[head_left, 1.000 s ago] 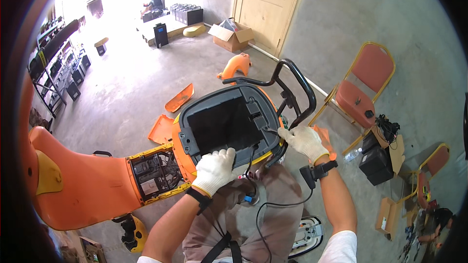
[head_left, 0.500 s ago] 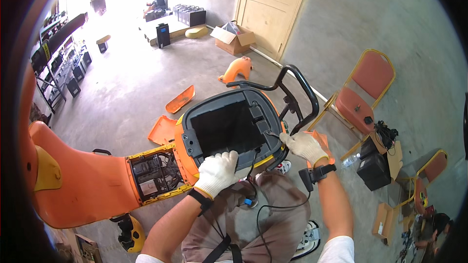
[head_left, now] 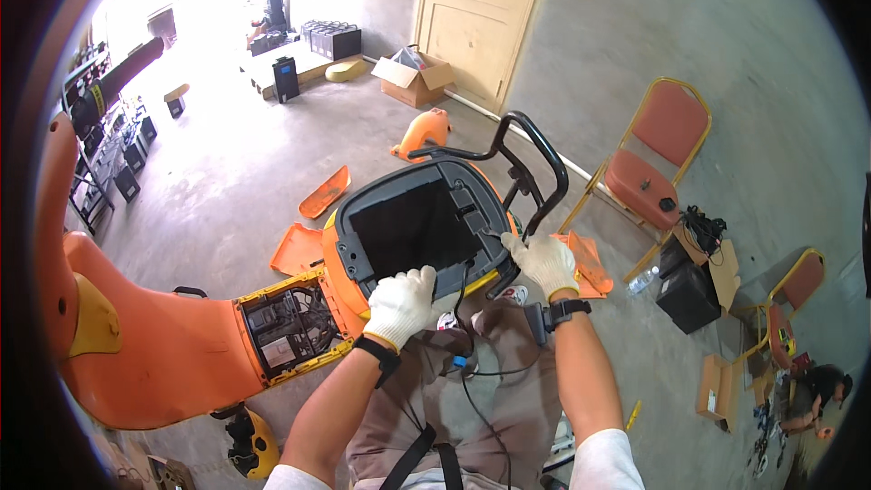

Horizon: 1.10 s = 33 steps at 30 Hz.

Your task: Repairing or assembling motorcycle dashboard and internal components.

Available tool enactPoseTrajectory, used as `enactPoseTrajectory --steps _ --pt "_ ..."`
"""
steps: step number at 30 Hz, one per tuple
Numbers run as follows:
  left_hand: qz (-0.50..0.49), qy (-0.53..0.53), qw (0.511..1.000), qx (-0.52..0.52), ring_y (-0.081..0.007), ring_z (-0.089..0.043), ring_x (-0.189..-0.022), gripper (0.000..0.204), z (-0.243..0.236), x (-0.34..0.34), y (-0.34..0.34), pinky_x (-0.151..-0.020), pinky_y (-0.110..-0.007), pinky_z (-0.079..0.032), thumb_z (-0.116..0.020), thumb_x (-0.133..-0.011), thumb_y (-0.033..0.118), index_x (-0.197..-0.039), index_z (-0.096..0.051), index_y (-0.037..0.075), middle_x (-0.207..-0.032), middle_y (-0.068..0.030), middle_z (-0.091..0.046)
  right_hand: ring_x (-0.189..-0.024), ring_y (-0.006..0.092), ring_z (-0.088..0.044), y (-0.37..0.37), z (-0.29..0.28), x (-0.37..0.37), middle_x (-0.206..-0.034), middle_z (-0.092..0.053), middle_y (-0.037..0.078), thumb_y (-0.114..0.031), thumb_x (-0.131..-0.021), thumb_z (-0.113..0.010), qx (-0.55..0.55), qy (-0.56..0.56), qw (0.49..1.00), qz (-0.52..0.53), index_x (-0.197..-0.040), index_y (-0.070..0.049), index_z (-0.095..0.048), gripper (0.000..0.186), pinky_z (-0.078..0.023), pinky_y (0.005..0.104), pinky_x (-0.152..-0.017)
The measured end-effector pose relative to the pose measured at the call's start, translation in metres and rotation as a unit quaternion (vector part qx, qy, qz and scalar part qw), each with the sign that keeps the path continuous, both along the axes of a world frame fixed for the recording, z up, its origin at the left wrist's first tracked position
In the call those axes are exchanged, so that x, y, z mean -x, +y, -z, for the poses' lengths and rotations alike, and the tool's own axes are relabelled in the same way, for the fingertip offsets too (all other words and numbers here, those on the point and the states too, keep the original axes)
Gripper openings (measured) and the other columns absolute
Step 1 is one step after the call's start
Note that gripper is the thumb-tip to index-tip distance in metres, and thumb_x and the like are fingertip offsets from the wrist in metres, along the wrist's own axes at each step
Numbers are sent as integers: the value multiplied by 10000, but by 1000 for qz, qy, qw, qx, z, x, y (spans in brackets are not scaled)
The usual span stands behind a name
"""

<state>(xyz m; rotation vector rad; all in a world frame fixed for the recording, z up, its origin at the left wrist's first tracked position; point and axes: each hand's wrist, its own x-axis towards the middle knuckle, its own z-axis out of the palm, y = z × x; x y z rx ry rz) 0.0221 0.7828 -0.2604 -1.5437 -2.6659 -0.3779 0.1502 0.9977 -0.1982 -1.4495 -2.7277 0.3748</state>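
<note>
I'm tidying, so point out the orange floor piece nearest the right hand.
The orange piece just right of the right hand; the other three lie beyond the scooter.

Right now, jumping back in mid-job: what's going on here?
Someone's gloved hands are on an orange scooter-like vehicle. The left hand is at the near edge of its open black compartment; the right hand is at the compartment's right-hand corner, near the black rail. Exactly what either hand grips is unclear. Left of the compartment, an uncovered bay exposes wiring. Loose orange panels lie on the floor.
</note>
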Motion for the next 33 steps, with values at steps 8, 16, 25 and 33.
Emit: enactPoseTrajectory --steps 8,16,25,33 --pt "11 -29 999 6 -339 -714 -873 582 -3 2 0 -723 -476 -576 -624 -877 622 -1029 -598 61 -930 -163 -698 -1016 424 -687 -12 15 3 -1020 -727 246 -747 -887 -473 -5 34 997 66 -988 -37 -772 776 -520 492 -901" --pt "20 -24 999 -14 -370 -719 -843 609 -10 1 -3 -702 -489 -580 -587 -900 648 -1053 -592 59 -939 -196 -707 -1030 434 -691 -31 18 3 -1066 -709 279 -690 -951 -436 -13 49 994 92 -1051 2 -748 765 -542 503 -890" --pt "0 5 1000 -5 -325 -712 -829 631 -1 -1 0 -671 -460 -580 -604 -872 681 -1001 -584 63 -905 -147 -684 -1058 419 -683 -10 15 -2 -1058 -720 252 -642 -969 -424 14 48 998 24 -1029 -19 -760 711 -522 494 -928" --pt "5 -17 998 68 -294 -699 -978 594 -2 4 1 -790 -433 -571 -617 -886 611 -1110 -564 63 -1035 -137 -681 -816 252 -691 11 -11 11 -824 -723 152 -596 -965 -536 171 213 962 8 -861 -19 -744 621 -501 405 -764"
